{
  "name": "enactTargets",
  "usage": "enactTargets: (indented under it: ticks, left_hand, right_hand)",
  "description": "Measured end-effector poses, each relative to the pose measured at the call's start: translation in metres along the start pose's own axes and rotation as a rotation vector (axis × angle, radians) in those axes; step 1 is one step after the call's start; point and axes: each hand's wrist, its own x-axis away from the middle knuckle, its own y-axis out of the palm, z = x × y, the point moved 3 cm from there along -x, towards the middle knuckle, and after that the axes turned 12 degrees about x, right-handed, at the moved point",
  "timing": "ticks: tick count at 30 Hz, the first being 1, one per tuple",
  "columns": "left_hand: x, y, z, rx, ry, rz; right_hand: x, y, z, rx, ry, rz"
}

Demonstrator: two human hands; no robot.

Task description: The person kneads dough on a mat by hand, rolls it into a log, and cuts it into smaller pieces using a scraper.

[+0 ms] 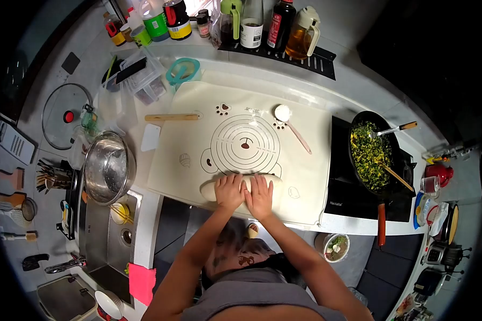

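A thick log of pale dough lies crosswise near the front edge of a cream kneading mat printed with rings and a bear face. My left hand rests flat on the dough left of its middle, fingers stretched forward. Right beside it, my right hand lies on the dough too, its fingers extended and slightly apart. Both palms hide the middle of the log. Farther back on the mat are a wooden rolling pin and a pink-handled scoop with white powder in its bowl.
Left of the mat are a white scraper and a steel bowl beside the sink. To the right, a pan of chopped green and yellow filling sits on the black stove. Bottles line the back.
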Motion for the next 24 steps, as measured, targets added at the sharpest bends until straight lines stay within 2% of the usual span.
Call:
enactTargets:
  ticks: [4, 8, 11, 12, 13, 15, 16, 18, 19, 20, 23, 24]
  left_hand:
    - [-0.001, 0.000, -0.005, 0.043, 0.045, 0.111]
    - [-0.008, 0.004, -0.012, 0.068, 0.047, 0.099]
    - [-0.012, 0.014, -0.026, 0.074, -0.061, -0.090]
    - [-0.013, 0.018, -0.037, 0.165, -0.123, -0.204]
    - [-0.013, 0.013, -0.042, 0.260, -0.118, -0.291]
    - [-0.015, -0.004, -0.046, 0.445, -0.111, -0.455]
    - [-0.011, -0.022, -0.037, 0.150, -0.009, -0.549]
    - [0.000, -0.045, -0.035, 0.061, 0.031, -0.540]
    - [0.005, -0.051, -0.036, 0.019, 0.054, -0.534]
    - [0.013, -0.047, -0.042, 0.032, 0.124, -0.399]
    - [0.010, -0.037, -0.049, 0.057, -0.012, -0.512]
    - [0.005, -0.037, -0.050, 0.070, 0.032, -0.526]
  right_hand:
    - [-0.005, 0.021, 0.007, -0.020, -0.040, -0.016]
    - [-0.019, 0.023, 0.016, 0.019, -0.154, -0.051]
    - [-0.035, 0.007, 0.016, -0.043, -0.181, -0.102]
    - [-0.043, 0.002, 0.021, -0.052, -0.205, -0.157]
    - [-0.051, -0.015, 0.025, -0.101, -0.194, -0.336]
    - [-0.056, -0.031, 0.038, -0.069, -0.277, -0.388]
    - [-0.052, -0.031, 0.046, -0.010, -0.294, -0.302]
    - [-0.034, -0.022, 0.057, 0.109, -0.315, -0.126]
    - [-0.032, -0.019, 0.059, 0.047, -0.300, -0.148]
    - [-0.031, -0.016, 0.061, -0.015, -0.282, -0.172]
    - [-0.026, -0.016, 0.059, -0.050, -0.215, -0.199]
    - [-0.028, -0.017, 0.060, -0.052, -0.209, -0.217]
